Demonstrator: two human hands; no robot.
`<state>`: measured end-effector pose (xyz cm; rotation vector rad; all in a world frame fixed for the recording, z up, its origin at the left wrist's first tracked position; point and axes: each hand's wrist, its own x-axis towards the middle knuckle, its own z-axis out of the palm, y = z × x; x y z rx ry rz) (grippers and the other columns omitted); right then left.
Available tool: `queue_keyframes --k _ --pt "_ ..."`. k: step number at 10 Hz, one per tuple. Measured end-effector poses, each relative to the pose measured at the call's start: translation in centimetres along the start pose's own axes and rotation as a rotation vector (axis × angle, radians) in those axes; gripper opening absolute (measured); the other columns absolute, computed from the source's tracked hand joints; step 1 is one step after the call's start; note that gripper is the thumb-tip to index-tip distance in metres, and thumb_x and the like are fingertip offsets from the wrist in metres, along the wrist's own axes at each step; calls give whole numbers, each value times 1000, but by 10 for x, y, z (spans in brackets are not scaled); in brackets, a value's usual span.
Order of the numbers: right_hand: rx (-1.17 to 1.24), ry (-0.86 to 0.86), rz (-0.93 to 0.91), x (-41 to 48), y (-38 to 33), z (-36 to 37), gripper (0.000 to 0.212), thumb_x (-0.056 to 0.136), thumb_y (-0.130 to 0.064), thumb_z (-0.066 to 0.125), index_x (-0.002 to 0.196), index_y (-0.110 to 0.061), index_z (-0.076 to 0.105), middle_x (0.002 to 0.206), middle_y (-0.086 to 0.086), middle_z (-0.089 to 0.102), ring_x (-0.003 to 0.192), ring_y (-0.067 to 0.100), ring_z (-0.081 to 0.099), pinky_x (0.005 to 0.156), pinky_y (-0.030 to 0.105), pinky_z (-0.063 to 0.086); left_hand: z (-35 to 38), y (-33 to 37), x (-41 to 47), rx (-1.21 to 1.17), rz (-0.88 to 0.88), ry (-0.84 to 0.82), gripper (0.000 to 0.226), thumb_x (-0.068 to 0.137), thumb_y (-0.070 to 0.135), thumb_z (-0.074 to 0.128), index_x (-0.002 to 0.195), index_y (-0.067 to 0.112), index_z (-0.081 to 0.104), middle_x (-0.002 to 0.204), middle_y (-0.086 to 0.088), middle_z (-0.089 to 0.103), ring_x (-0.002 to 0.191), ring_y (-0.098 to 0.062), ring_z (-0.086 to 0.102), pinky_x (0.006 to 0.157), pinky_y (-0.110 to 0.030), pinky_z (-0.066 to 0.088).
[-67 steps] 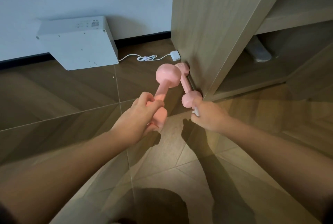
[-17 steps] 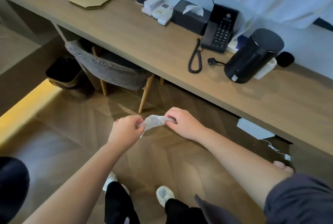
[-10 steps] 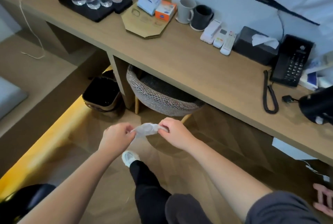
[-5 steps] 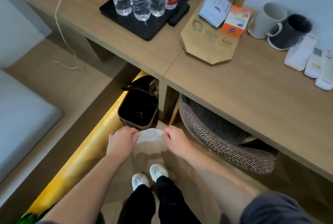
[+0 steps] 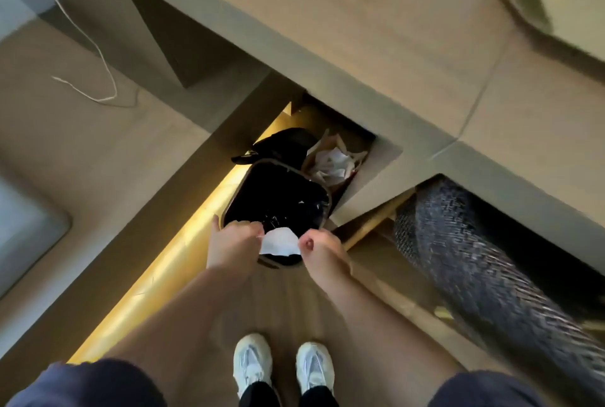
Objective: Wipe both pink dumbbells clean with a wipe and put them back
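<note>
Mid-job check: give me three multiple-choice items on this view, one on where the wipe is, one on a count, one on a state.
1. Where is the wipe relative to the bin?
A) lying at its bottom
B) over its near edge
C) behind it

2. How many shoes show?
A) one
B) two
C) four

3. How is the wipe held?
A) by the left hand alone
B) by the right hand alone
C) pinched by both hands

Key: 1 B, it hangs across the bin's near opening. 2 B, a white pair shows at the bottom edge. 3 C, each hand pinches one end.
</note>
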<state>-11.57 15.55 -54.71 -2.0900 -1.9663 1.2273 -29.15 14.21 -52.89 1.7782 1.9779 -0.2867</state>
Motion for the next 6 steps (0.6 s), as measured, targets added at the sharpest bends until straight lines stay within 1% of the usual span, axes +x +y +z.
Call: queue_keyframes --k 1,2,3,4,5,6 --pt "-30 7 -11 34 11 29 16 98 -25 52 93 -23 67 95 0 67 82 18 59 56 24 34 32 -9 32 61 23 59 25 92 10 50 105 24 66 101 11 69 102 -14 63 116 -45 2" --pt "-130 12 -56 59 17 53 16 100 -27 52 101 -24 68 98 -1 69 85 19 60 56 24 33 57 -19 57 111 22 56 22 90 10 49 98 21 67 91 9 68 94 -15 62 117 -47 -5" --pt "-227 28 -80 76 26 70 19 100 -27 51 108 -25 68 104 0 68 94 23 62 63 25 37 75 -25 73 118 -2 73 23 88 8 50 97 21 66 87 9 68 90 -15 64 118 -46 -3" --pt "-280 -17 -114 84 33 81 27 100 -33 51 121 -22 63 118 2 63 111 23 57 74 28 45 90 -28 80 130 0 55 25 92 19 53 115 25 62 103 9 70 103 -16 62 119 -48 7" --pt "-405 -151 -107 83 30 71 52 98 -45 51 145 -23 42 144 3 47 131 25 42 98 38 43 87 -25 74 100 -62 -45 58 93 41 55 145 24 37 140 2 52 130 -22 46 116 -55 10" --pt "-532 -249 -116 56 23 43 70 99 -51 46 157 -23 17 163 2 20 147 26 20 112 45 29 64 -22 52 136 -110 -138 76 92 50 53 154 25 15 159 -5 26 143 -26 28 116 -58 8"
